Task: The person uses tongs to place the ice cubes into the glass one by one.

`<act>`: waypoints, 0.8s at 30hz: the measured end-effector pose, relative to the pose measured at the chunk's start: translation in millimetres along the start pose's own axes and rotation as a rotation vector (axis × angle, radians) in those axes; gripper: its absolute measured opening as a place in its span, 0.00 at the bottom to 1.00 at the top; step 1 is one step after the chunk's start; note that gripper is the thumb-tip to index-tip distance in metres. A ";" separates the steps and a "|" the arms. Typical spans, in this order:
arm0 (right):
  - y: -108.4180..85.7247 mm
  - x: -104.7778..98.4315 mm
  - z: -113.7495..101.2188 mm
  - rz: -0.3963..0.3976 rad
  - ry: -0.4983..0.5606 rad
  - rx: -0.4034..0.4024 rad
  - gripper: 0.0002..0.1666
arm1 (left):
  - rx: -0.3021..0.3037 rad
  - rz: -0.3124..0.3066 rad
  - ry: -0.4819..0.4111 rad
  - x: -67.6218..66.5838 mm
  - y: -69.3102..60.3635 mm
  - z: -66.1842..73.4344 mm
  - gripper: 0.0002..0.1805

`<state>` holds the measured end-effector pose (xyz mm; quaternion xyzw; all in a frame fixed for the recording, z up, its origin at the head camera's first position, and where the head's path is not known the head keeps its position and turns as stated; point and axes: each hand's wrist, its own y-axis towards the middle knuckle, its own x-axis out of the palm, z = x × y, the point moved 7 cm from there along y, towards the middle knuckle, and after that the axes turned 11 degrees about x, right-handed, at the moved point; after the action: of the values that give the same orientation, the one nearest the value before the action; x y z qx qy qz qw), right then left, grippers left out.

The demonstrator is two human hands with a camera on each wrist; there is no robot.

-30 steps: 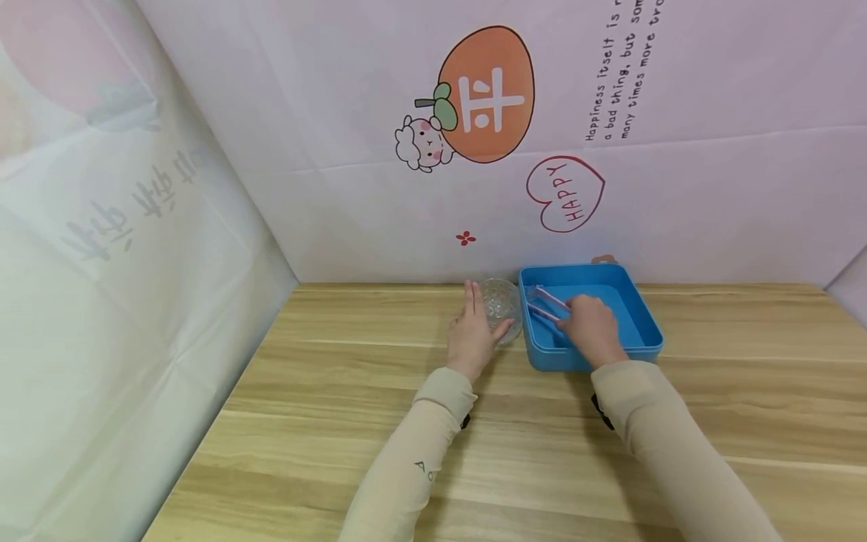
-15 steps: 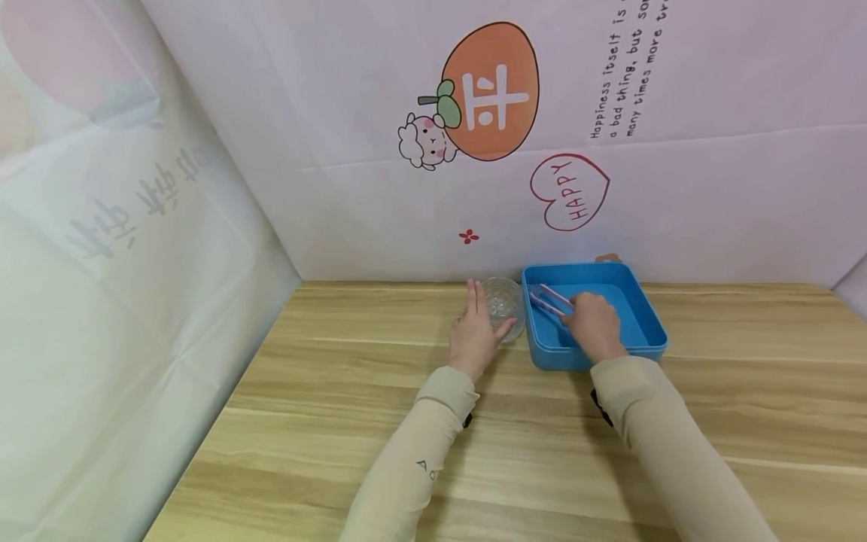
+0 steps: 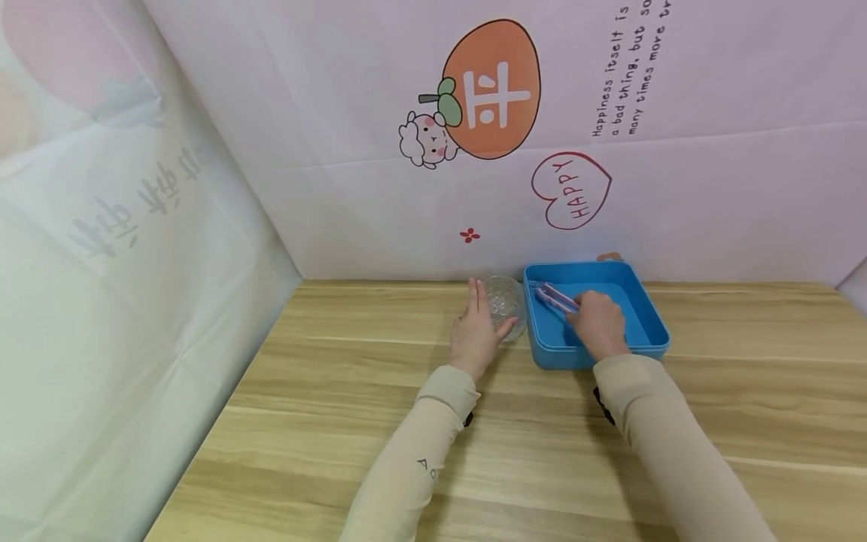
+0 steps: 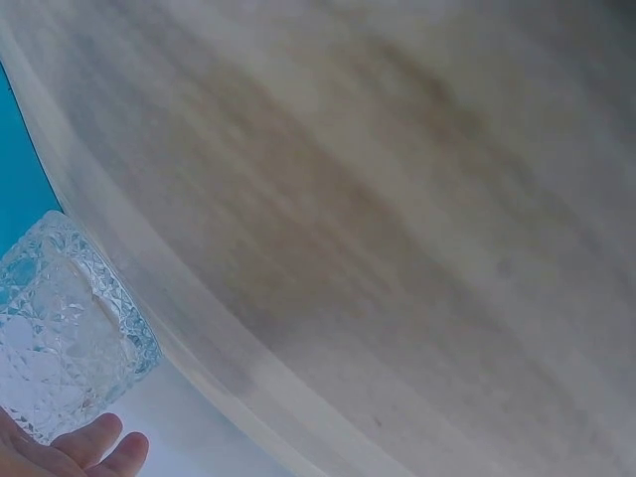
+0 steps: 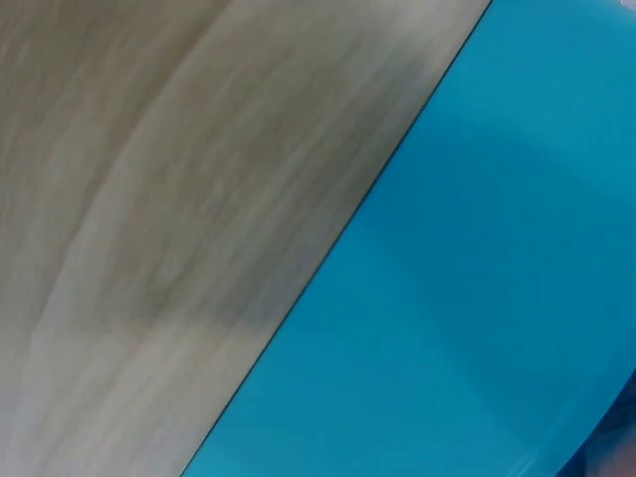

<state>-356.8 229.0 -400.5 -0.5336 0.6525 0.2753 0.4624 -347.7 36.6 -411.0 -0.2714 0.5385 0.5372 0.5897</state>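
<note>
My left hand (image 3: 473,336) holds a clear patterned glass (image 3: 505,302) by its side, two fingers on the left and the thumb at the front. In the left wrist view, the fingers (image 4: 99,452) lie against the faceted glass (image 4: 70,328). Immediately right of it stands a blue box (image 3: 596,359). Over the box's inside, my right hand (image 3: 599,325) grips pink tongs (image 3: 558,298), whose ends point to the box's back left corner. Whether anything sits between the tong ends is too small to tell. In the right wrist view, the blue box wall (image 5: 447,298) hides most of the hand.
A wooden table (image 3: 325,399) carries the glass and the box near its back edge. Right behind them rises a white printed cloth (image 3: 379,218); another pale cloth (image 3: 135,316) hangs along the left side.
The two arms of the tongs have drawn closer together, and the right hand has moved slightly within the box. The left hand stays at the glass.
</note>
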 end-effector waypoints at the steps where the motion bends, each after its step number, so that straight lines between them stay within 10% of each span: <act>1: 0.1 -0.7 1.0 0.001 0.000 0.003 0.23 | -0.002 0.001 -0.005 0.0 0.1 -0.1 0.49; 24: -10.1 -42.3 12.4 0.126 0.096 -0.098 0.23 | 0.005 -0.009 0.016 -0.1 1.1 0.4 0.49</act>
<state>-343.3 255.4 -366.5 -0.5260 0.6921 0.3095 0.3854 -348.6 37.3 -410.6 -0.2767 0.5435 0.5308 0.5885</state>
